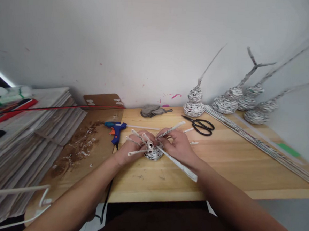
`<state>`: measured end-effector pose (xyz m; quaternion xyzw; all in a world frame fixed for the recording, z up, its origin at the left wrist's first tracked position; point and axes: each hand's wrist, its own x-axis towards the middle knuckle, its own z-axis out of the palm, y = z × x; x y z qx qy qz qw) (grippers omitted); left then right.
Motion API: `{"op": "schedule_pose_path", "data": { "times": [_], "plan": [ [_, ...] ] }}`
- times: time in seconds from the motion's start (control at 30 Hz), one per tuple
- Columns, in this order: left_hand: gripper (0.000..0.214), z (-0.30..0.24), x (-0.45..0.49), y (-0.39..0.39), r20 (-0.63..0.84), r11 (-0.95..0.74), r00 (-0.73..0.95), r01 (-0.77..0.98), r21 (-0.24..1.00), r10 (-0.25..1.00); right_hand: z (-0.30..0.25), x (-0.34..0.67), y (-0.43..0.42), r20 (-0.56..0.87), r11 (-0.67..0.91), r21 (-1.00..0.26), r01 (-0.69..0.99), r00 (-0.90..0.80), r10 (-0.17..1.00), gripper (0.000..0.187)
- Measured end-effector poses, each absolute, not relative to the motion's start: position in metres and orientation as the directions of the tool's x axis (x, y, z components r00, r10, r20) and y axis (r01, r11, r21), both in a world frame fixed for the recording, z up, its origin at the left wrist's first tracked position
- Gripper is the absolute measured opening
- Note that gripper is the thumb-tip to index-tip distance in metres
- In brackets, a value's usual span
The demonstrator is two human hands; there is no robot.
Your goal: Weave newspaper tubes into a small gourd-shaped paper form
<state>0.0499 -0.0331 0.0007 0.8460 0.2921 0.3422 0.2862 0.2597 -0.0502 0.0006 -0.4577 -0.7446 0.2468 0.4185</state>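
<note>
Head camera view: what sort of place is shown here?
Probably a paper-weaving craft bench: a half-woven paper-tube piece, a blue glue gun nearby, and finished woven cones behind it.

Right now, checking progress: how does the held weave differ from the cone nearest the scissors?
The weave is low, held by the left hand and right hand; the cone stands taller, untouched. The weave has several loose tubes sticking out; the cone ends in one stem. Both are coiled printed paper.

Soft, even light is falling from above, leaving the desk bright and shadows faint. A white glare strip is glowing at far left. The edges are bowing and blurring.
</note>
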Motion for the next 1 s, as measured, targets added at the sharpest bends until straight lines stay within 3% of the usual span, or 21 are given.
{"op": "schedule_pose_path", "data": {
  "times": [0.13,0.3,0.67,1.0],
  "plan": [
    [0.023,0.013,0.050,-0.033,0.347,-0.694,0.688,0.317,0.646,0.637,0.001,0.258,-0.054,0.391,0.462,-0.770,0.439,-0.248,0.886,0.018],
    [0.022,0.019,0.052,-0.034,0.387,-0.770,0.717,0.328,0.547,0.580,0.007,0.261,-0.055,0.360,0.453,-0.791,0.410,-0.287,0.888,0.017],
    [0.004,0.002,0.051,-0.030,0.420,-0.674,0.562,0.381,0.633,0.713,0.016,0.265,-0.057,0.432,0.564,-0.784,0.260,-0.424,0.796,0.015],
    [0.018,0.003,0.050,-0.026,0.380,-0.686,0.638,0.337,0.644,0.670,0.006,0.262,-0.060,0.578,0.697,-0.561,0.447,-0.391,0.716,0.017]
  ]
}}
